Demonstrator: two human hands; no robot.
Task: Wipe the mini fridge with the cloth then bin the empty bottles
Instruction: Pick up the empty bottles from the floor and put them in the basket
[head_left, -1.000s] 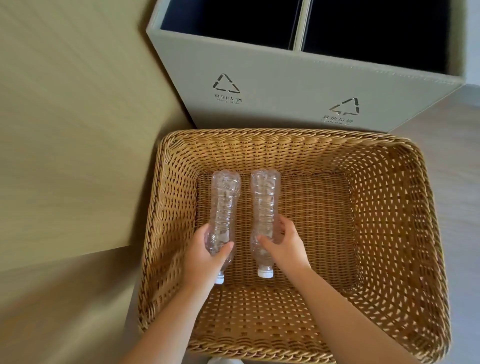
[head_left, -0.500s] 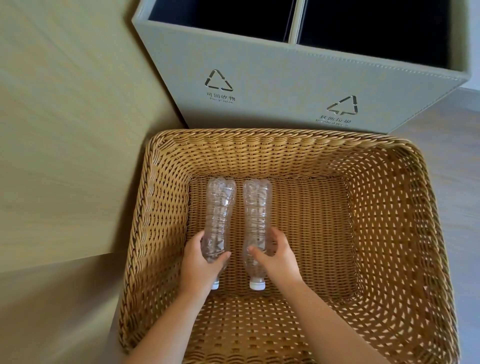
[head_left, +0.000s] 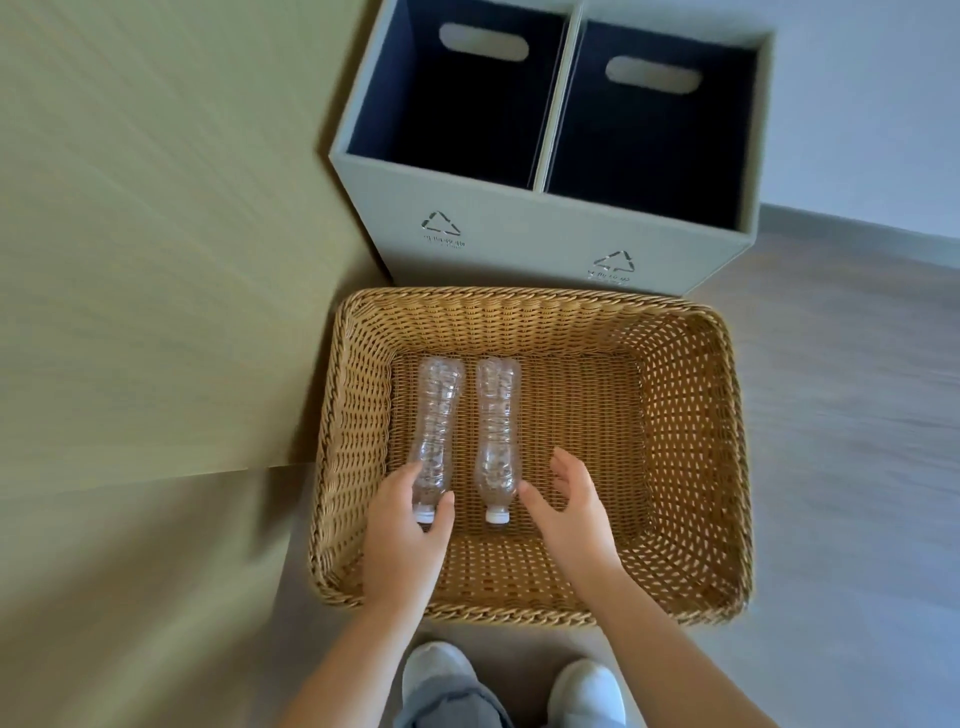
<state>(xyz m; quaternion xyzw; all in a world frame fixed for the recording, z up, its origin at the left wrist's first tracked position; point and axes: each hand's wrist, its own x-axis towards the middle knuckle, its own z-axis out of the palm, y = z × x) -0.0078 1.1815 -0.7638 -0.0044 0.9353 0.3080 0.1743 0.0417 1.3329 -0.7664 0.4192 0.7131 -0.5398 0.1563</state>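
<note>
Wicker basket (head_left: 691, 415) cradles clear, crumpled left bottle (head_left: 436, 415) in left grip (head_left: 408, 525) and right bottle (head_left: 497, 426) beside released right grip (head_left: 571, 514).

Wicker basket (head_left: 519, 301): golden-tan, with a tight weave on the base, an open lattice weave on the walls and a braided rim. Left bottle (head_left: 436, 421) and right bottle (head_left: 496, 421): clear, colourless plastic with crumpled horizontal ribbing; caps (head_left: 497, 516) white. Bin (head_left: 519, 234): pale grey outside, dark navy-black lining in both compartments, dark outlined triangle symbols (head_left: 440, 224) on the front. Floor (head_left: 831, 415): grey with faint wood grain. Side panel (head_left: 156, 260): olive-tan with fine straight grain. Shoes (head_left: 589, 686): white. Trouser leg (head_left: 447, 709): grey.
</note>
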